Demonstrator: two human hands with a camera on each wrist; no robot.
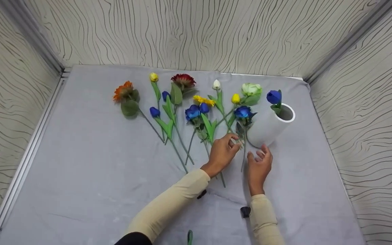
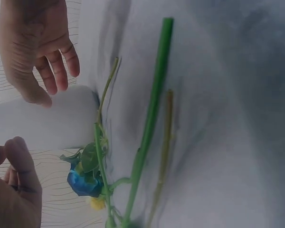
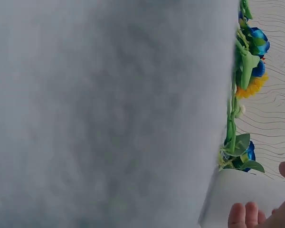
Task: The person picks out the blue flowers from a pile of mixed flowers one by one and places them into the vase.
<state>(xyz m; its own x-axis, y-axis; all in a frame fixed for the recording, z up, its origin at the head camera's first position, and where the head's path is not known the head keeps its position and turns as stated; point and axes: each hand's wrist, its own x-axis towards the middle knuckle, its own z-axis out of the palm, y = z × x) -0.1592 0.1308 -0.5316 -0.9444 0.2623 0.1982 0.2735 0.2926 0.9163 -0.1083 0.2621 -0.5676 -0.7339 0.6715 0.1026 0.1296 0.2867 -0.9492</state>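
My left hand [image 1: 222,153] hovers over the flower stems left of the white vase [image 1: 265,131], its fingers loosely bent and thumb near the forefinger. In the left wrist view, nothing shows between those fingers [image 2: 20,154]. My right hand [image 1: 260,168] is just in front of the vase's base, palm turned inward, fingers slightly curled and holding nothing. One blue tulip [image 1: 274,97] stands in the vase, leaning at the left of its mouth. A blue rose [image 1: 243,112] lies beside the vase, and a white tulip [image 1: 216,85] has its stem running toward my left fingertips.
Further left lie an orange flower [image 1: 124,91], a dark red flower [image 1: 183,81], a yellow tulip [image 1: 153,77] and several blue blooms. A pale green flower [image 1: 251,89] is behind the vase. Grey cloth [image 1: 80,177] covers the table; patterned walls [image 1: 189,34] surround it.
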